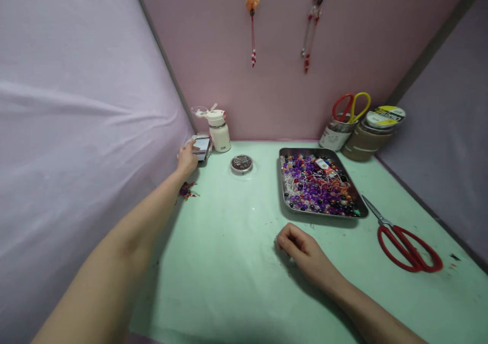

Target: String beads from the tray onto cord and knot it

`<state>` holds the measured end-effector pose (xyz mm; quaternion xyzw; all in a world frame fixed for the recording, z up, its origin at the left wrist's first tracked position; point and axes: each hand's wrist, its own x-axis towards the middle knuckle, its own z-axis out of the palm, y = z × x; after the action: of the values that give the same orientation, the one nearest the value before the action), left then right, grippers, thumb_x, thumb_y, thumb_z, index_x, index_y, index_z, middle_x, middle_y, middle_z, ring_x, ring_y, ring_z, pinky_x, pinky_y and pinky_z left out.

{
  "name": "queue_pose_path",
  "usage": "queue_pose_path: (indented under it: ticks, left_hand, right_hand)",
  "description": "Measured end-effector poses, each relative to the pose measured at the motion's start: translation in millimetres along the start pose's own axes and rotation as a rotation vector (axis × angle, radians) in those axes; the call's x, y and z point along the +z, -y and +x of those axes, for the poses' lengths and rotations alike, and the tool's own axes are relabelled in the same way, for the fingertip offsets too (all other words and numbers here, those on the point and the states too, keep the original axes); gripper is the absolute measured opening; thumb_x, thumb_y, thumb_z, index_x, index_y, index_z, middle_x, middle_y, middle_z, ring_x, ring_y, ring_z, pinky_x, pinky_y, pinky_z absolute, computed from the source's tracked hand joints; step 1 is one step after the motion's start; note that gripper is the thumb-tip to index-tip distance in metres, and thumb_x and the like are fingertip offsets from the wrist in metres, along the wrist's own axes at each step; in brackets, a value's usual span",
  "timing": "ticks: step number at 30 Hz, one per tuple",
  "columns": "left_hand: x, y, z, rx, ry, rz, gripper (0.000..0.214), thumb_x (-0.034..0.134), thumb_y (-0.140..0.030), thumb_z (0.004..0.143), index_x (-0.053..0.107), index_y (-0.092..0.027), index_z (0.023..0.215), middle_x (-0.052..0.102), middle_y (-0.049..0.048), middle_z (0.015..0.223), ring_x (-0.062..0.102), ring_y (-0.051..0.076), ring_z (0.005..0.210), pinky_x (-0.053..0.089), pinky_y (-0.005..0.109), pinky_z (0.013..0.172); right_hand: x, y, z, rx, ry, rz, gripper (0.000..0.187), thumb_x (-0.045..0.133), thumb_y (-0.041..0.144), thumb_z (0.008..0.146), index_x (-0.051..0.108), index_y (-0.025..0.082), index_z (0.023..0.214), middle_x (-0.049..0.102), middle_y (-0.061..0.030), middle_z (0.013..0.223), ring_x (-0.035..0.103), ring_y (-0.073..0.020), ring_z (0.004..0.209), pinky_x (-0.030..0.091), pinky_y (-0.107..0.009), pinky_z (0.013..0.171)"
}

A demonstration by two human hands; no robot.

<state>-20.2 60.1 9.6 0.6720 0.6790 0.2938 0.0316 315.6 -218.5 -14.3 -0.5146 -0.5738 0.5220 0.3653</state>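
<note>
My left hand (pixel 186 160) reaches to the back left, with a finger stretched out onto the lit screen of a phone (pixel 203 147). The phone leans beside the left wall, and the hand touches it without gripping. My right hand (pixel 301 247) rests on the green table in front of the bead tray, its fingers curled loosely inward; I see nothing in it. The metal tray (pixel 281 181) holds many purple, clear, black and orange beads with white thread on top. Below my left wrist lies a small beaded bundle (pixel 187 190) in red and dark colours.
A white bottle (pixel 220 133) stands by the phone. A round spool (pixel 241 164) lies mid-table. Red-handled scissors (pixel 400 240) lie to the right. Behind them are a can (pixel 334 133) with scissor handles and a brown jar (pixel 364 142). Beaded strings (pixel 252 3) hang on the pink wall.
</note>
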Motion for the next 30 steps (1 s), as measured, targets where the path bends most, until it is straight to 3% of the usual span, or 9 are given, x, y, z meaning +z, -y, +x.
queue_pose_path:
  ticks: [16,20,26,30]
  left_hand:
    - [13.2,-2,56,-0.053,0.069,0.019,0.07,0.044,-0.009,0.065,0.045,-0.022,0.134,0.065,0.0093,0.119,0.039,0.034,0.125,0.028,0.055,0.103]
    - [18.2,-1,67,-0.033,0.088,0.036,0.07,0.044,-0.009,0.065,0.045,-0.023,0.134,0.065,0.0081,0.119,0.04,0.033,0.126,0.028,0.052,0.104]
    - [23.3,-4,73,-0.028,0.142,0.057,0.07,0.046,-0.008,0.063,0.048,-0.023,0.131,0.068,0.0069,0.114,0.043,0.033,0.123,0.029,0.05,0.103]
    - [20.7,-4,68,-0.032,0.1,0.024,0.065,0.044,-0.009,0.068,0.048,-0.024,0.131,0.067,0.0054,0.116,0.042,0.032,0.123,0.029,0.048,0.103]
  right_hand:
    - [-1,-3,2,0.042,0.051,-0.017,0.031,0.042,0.045,0.091,0.045,0.02,0.073,0.046,-0.0013,0.071,0.043,-0.0147,0.069,0.037,-0.027,0.063]
    - [0,-2,1,0.054,0.043,-0.015,0.032,0.043,0.046,0.09,0.045,0.02,0.071,0.045,-0.0012,0.069,0.043,-0.0145,0.067,0.037,-0.027,0.062]
    - [0,-3,2,0.067,0.045,-0.003,0.032,0.043,0.047,0.09,0.046,0.02,0.072,0.046,-0.0013,0.07,0.043,-0.0148,0.068,0.038,-0.027,0.062]
    - [-1,-2,2,0.071,0.044,-0.006,0.032,0.043,0.047,0.089,0.046,0.02,0.072,0.046,-0.0011,0.07,0.043,-0.0147,0.067,0.038,-0.027,0.062]
